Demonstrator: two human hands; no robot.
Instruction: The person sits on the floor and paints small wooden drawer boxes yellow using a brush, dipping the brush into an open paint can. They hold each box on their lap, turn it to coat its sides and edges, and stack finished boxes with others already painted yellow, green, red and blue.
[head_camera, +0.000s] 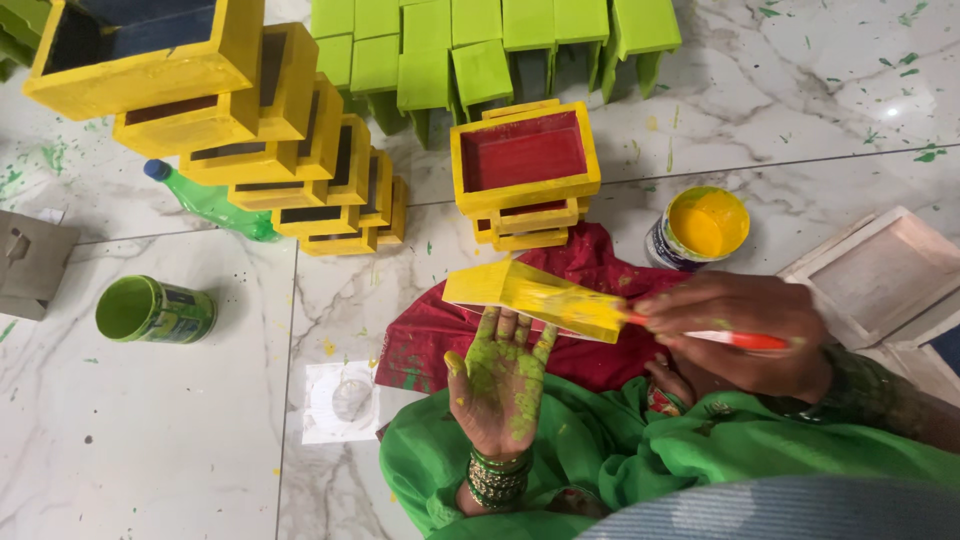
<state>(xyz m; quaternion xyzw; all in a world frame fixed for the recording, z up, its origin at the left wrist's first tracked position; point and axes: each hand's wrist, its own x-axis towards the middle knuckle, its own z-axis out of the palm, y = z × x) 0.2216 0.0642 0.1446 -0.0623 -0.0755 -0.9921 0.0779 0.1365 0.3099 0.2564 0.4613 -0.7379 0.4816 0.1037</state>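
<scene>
My left hand (499, 378), smeared with green and yellow paint, is held palm up under a small yellow-painted wooden piece (500, 284), its fingertips propping the piece from below. My right hand (738, 332) grips a paintbrush with an orange-red handle (745, 340). The brush's yellow-loaded bristles (585, 310) lie against the piece's right side. Both hands hover over a red cloth (590, 270) spread on my lap and the floor.
An open can of yellow paint (700, 226) stands at right. A stack of yellow trays with red insides (524, 165) is just ahead, more yellow trays (250, 130) at left, green stools (480, 50) behind. A green can (150, 310) and unpainted white trays (880, 270) flank me.
</scene>
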